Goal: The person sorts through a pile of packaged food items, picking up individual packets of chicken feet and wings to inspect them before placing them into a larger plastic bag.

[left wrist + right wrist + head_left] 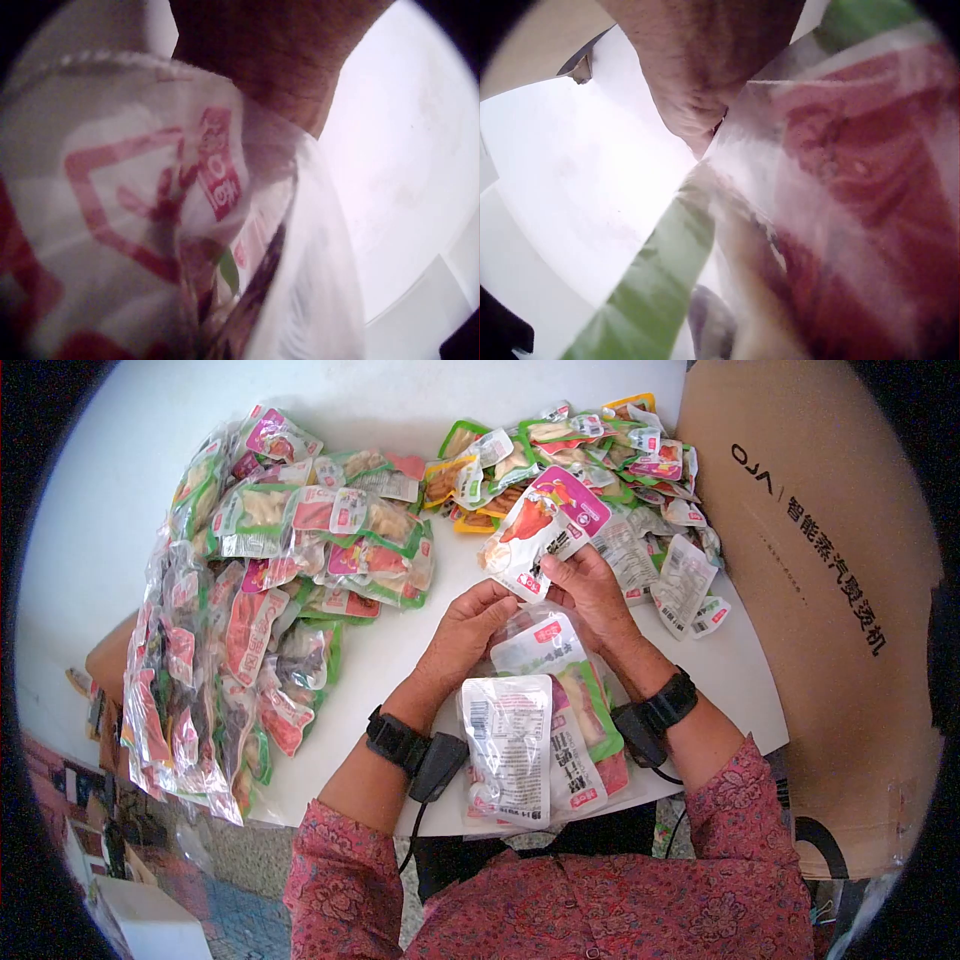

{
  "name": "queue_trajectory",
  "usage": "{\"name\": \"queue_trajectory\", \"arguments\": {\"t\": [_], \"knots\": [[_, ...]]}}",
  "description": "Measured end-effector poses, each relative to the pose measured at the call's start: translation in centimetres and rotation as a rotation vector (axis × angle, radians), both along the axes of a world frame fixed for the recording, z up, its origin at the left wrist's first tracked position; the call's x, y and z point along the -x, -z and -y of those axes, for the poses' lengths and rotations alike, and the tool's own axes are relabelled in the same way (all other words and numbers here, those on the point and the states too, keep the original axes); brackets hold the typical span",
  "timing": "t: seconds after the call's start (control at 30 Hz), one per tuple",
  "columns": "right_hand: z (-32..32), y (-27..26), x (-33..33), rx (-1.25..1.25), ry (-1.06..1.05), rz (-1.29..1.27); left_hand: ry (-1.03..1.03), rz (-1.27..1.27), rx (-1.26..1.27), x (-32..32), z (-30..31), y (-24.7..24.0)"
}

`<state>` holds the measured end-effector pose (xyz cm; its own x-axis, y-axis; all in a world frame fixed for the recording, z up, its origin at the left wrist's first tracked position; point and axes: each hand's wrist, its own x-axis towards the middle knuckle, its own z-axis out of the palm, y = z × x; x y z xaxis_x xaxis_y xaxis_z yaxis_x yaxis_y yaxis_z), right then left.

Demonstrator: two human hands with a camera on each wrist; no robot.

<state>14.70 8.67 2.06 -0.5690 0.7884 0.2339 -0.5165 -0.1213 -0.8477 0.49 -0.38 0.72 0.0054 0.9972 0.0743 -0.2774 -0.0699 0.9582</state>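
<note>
In the head view my right hand (594, 600) pinches a white and purple snack packet (545, 525) by its lower end, thumb on the printed front. My left hand (468, 625) is close beside it, fingertips pinching the mouth of a clear plastic bag (484, 821). Inside that bag lie several packets, with a silver-white packet (508, 745) lying back side up at the front. The left wrist view shows the bag's clear film (322, 247) running up to the hand. In the right wrist view, a red packet (862, 142) shows through the film below the right hand.
To the left lies a large pile of filled clear bags (215, 630) of packets. Loose packets (570, 455) are heaped at the back, with a few silver ones (685, 585) nearer the right. A tall cardboard box (820, 610) borders the white table (400, 650) on the right.
</note>
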Motion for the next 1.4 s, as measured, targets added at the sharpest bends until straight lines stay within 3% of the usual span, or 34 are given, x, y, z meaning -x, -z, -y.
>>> {"name": "queue_trajectory", "arguments": {"t": [0.47, 0.57, 0.67, 0.73, 1.4], "knots": [[0.0, 0.2, -0.1, -0.066, 0.009, 0.056, -0.095, -0.020, 0.010, 0.3, 0.0, -0.2], [-0.2, -0.2, -0.6, -0.036, -0.145, 0.115, -0.190, 0.069, 0.035, 0.4, -0.1, -0.2], [0.3, -1.1, -0.7, 0.031, -0.099, 0.073, -0.295, 0.172, 0.033, -0.1, 0.1, -1.1], [-0.3, -1.1, -0.9, 0.002, 0.058, 0.046, -0.317, 0.170, 0.013, -0.3, 0.3, -1.8], [-0.6, -0.1, -0.8, 0.000, 0.031, 0.048, -0.300, 0.212, -0.082, -0.1, 0.0, -0.8]]}}
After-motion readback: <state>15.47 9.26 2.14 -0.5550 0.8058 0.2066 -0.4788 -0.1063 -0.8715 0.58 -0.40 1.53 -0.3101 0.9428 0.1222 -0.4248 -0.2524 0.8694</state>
